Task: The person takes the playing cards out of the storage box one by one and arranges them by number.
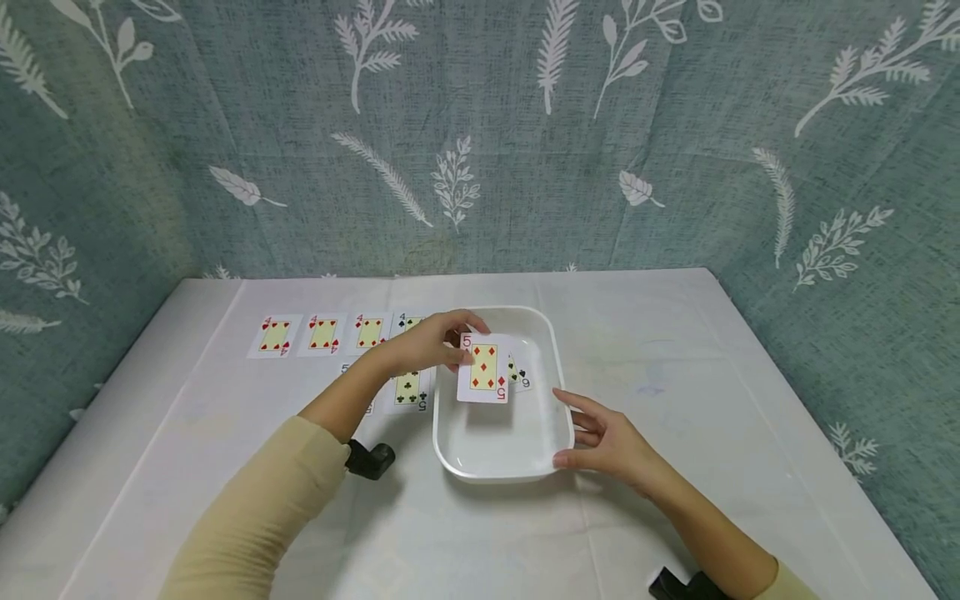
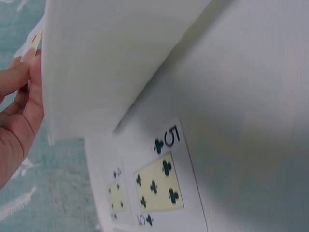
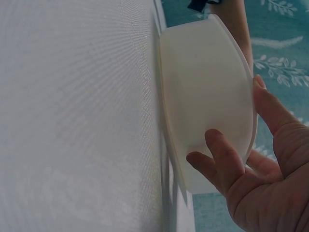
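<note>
My left hand [image 1: 433, 340] pinches a five of diamonds [image 1: 483, 368] by its upper left edge, face up above a white tray [image 1: 504, 477]. Inside the tray lies a black-suited card [image 1: 522, 384], partly hidden behind the five. At the tray's right side is my right hand [image 1: 603, 437], its fingers spread and relaxed. In the right wrist view its fingertips [image 3: 214, 137] are against the outer wall of the tray [image 3: 207, 82]. From the left wrist, the tray's wall [image 2: 116, 53] hides part of the left hand [image 2: 19, 111] and its card.
Left of the tray, several fours, including a red four [image 1: 323, 335], form a row on the white-covered table [image 1: 645, 350]. Nearer me, a five of clubs [image 1: 407, 392] lies partly beside the left forearm, which covers neighbouring cards. A patterned cloth [image 1: 510, 208] hangs behind.
</note>
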{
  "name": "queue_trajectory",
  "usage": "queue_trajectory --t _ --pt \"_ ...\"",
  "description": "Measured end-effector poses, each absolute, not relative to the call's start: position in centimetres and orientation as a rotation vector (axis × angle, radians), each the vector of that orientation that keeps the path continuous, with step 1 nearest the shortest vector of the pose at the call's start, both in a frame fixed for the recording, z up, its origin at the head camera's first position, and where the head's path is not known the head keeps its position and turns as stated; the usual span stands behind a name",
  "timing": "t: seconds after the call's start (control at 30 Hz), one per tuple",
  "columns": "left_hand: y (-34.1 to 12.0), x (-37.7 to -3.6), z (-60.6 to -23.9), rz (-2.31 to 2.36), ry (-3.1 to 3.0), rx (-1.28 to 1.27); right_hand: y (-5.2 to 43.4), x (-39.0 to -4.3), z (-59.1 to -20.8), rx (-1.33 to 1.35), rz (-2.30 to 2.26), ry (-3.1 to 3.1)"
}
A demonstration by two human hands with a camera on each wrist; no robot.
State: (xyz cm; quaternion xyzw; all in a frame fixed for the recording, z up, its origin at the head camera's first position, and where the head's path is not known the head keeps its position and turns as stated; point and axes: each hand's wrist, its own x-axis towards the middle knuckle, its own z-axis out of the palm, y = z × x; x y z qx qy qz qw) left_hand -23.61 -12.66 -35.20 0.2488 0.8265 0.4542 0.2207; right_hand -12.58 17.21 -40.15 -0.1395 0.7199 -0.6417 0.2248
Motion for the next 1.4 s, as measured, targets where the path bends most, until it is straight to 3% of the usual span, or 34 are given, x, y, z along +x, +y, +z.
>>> queue_trajectory --t 1.4 --pt "-23.5 -20.6 -35.8 1.357 2.475 0.484 17.3 -12.5 -40.2 -0.364 -1.755 2.023"
